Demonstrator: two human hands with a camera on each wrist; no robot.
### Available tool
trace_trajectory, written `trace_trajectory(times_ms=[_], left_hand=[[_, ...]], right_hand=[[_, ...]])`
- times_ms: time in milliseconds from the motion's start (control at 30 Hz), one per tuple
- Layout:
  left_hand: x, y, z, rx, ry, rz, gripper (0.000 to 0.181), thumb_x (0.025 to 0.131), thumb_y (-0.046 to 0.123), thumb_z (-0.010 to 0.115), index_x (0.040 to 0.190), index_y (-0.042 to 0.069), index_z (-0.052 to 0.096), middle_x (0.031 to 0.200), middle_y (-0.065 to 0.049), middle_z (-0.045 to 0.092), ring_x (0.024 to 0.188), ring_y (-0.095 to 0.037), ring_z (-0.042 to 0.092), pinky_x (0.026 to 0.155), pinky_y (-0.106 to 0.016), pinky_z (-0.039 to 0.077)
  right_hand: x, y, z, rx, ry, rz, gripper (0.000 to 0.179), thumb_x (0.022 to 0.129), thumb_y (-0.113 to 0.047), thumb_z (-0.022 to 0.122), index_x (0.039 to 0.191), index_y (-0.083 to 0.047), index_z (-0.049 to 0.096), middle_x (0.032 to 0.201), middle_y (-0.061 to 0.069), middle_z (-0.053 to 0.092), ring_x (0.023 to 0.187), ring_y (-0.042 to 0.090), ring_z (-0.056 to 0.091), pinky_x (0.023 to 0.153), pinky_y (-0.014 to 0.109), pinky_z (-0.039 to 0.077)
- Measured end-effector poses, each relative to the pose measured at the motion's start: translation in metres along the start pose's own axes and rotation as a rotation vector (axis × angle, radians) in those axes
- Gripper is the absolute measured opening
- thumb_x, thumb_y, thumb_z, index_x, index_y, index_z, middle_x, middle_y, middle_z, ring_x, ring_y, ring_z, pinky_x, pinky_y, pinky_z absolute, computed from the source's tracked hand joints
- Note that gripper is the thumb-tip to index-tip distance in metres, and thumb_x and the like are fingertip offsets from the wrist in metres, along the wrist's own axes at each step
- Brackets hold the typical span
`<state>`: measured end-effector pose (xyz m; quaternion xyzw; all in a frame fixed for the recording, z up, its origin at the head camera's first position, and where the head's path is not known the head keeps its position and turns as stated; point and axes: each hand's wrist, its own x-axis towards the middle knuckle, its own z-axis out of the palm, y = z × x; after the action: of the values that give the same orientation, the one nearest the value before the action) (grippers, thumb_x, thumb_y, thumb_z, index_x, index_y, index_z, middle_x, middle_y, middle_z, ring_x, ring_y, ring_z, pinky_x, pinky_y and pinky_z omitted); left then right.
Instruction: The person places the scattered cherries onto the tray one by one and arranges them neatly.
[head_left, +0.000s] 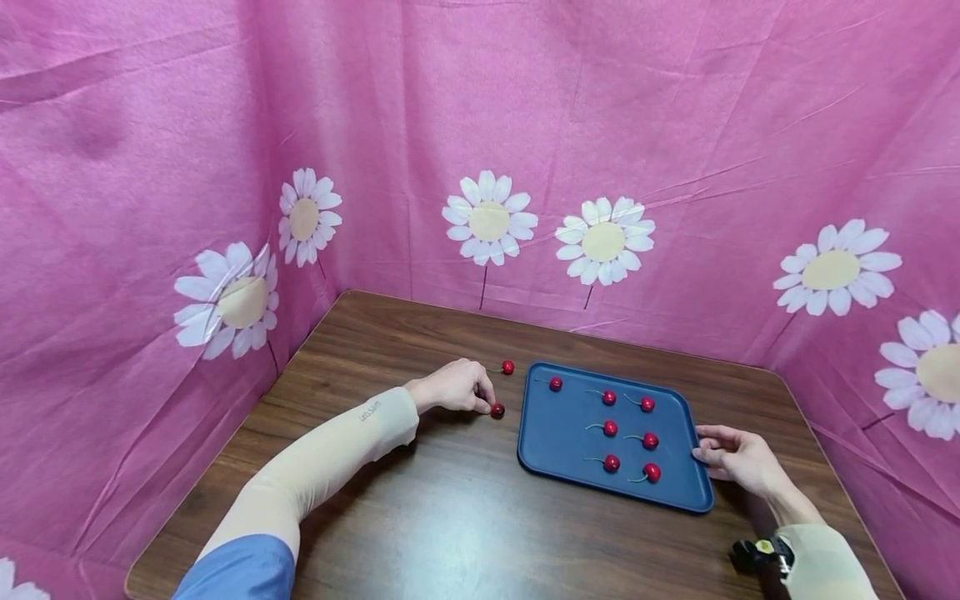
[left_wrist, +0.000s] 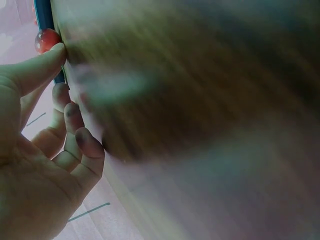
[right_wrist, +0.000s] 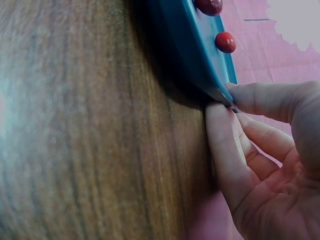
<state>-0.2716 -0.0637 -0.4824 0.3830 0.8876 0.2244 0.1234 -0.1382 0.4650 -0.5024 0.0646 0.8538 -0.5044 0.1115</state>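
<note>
My left hand (head_left: 459, 387) pinches a dark red cherry (head_left: 497, 411) between thumb and fingertips, at or just above the wood, left of a blue tray (head_left: 558, 450). In the left wrist view, this cherry (left_wrist: 47, 41) shows beside the thumb tip; its stem cannot be made out. Behind that hand another cherry (head_left: 507, 367) lies on the table. Several stemmed cherries rest on the tray, mostly in rows toward its right side, with one cherry (head_left: 556, 383) near the far left corner. My right hand (head_left: 738, 457) grips the tray's right rim, as the right wrist view confirms.
The brown wooden table (head_left: 420, 517) carries everything. A pink curtain (head_left: 420, 125) printed with white daisies stands along its back and sides. A small dark device (head_left: 761, 552) is strapped at the right wrist.
</note>
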Motion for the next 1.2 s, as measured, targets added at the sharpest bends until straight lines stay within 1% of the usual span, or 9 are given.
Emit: trace_trajectory(times_ms=[167,333,500,600,700,867,1000,1067,1200], left_hand=[[0.0,-0.001,0.002,0.028,0.009,0.013,0.004,0.098,0.024,0.087,0.097,0.022,0.091,0.099,0.009,0.081,0.089,0.0,0.067,0.083,-0.026,0.056],[0.0,0.0,0.0,0.019,0.034,0.029,0.004,0.098,0.023,0.087,0.097,0.023,0.09,0.099,0.007,0.082,0.089,-0.003,0.067,0.084,-0.026,0.057],[0.001,0.006,-0.005,-0.01,0.062,0.026,0.005,0.098,0.021,0.086,0.096,0.024,0.091,0.097,0.008,0.084,0.085,-0.002,0.066,0.082,-0.026,0.057],[0.004,0.013,-0.006,-0.037,0.063,0.018,0.006,0.1,0.021,0.085,0.098,0.023,0.091,0.098,0.007,0.085,0.086,-0.003,0.068,0.084,-0.027,0.059],[0.011,0.02,-0.005,-0.052,0.064,0.028,0.008,0.102,0.023,0.083,0.099,0.022,0.09,0.096,0.008,0.084,0.087,-0.003,0.068,0.086,-0.027,0.059],[0.026,0.036,-0.001,-0.059,0.077,0.067,0.011,0.103,0.026,0.081,0.099,0.02,0.09,0.095,0.008,0.084,0.086,-0.004,0.068,0.085,-0.025,0.058],[0.037,0.049,0.002,-0.054,0.079,0.072,0.012,0.104,0.028,0.081,0.1,0.02,0.09,0.098,0.007,0.084,0.087,-0.004,0.067,0.084,-0.024,0.056],[0.043,0.054,0.004,-0.032,0.077,0.078,0.012,0.104,0.029,0.081,0.101,0.021,0.09,0.098,0.007,0.084,0.087,-0.004,0.067,0.083,-0.022,0.055],[0.054,0.062,0.013,0.035,0.072,0.099,0.013,0.105,0.031,0.08,0.102,0.023,0.09,0.098,0.008,0.084,0.083,-0.004,0.065,0.077,-0.02,0.054]], right_hand=[[-0.001,-0.001,0.001,0.004,0.0,0.0,0.064,0.105,0.003,0.072,0.154,0.026,0.04,0.093,-0.013,0.07,0.085,-0.003,0.072,0.076,0.028,0.069],[0.0,-0.001,0.0,-0.006,0.002,0.004,0.063,0.106,0.002,0.071,0.155,0.025,0.04,0.094,-0.013,0.07,0.085,-0.003,0.072,0.077,0.028,0.069],[0.001,0.0,-0.001,-0.017,0.004,0.007,0.063,0.106,0.0,0.071,0.156,0.025,0.04,0.095,-0.013,0.07,0.086,-0.003,0.072,0.077,0.028,0.069],[0.001,0.001,-0.001,-0.018,0.008,0.008,0.063,0.106,0.0,0.072,0.155,0.025,0.041,0.095,-0.012,0.071,0.085,-0.003,0.072,0.077,0.028,0.069],[0.0,0.002,-0.001,-0.025,0.007,0.006,0.062,0.107,0.0,0.071,0.155,0.025,0.041,0.096,-0.012,0.071,0.086,-0.003,0.072,0.077,0.028,0.069],[0.0,0.001,-0.001,-0.021,0.007,0.001,0.062,0.106,0.001,0.071,0.155,0.025,0.041,0.095,-0.012,0.071,0.086,-0.003,0.072,0.077,0.028,0.069],[0.0,0.001,0.0,-0.017,-0.001,-0.003,0.062,0.107,0.001,0.071,0.155,0.025,0.04,0.095,-0.011,0.071,0.086,-0.003,0.072,0.077,0.028,0.069],[0.0,0.001,0.0,-0.014,0.001,-0.001,0.062,0.106,0.001,0.071,0.155,0.025,0.041,0.094,-0.012,0.071,0.086,-0.003,0.072,0.077,0.028,0.069],[0.0,0.001,-0.001,-0.013,0.004,-0.004,0.062,0.106,0.001,0.071,0.155,0.025,0.041,0.094,-0.012,0.071,0.085,-0.003,0.072,0.077,0.028,0.069]])
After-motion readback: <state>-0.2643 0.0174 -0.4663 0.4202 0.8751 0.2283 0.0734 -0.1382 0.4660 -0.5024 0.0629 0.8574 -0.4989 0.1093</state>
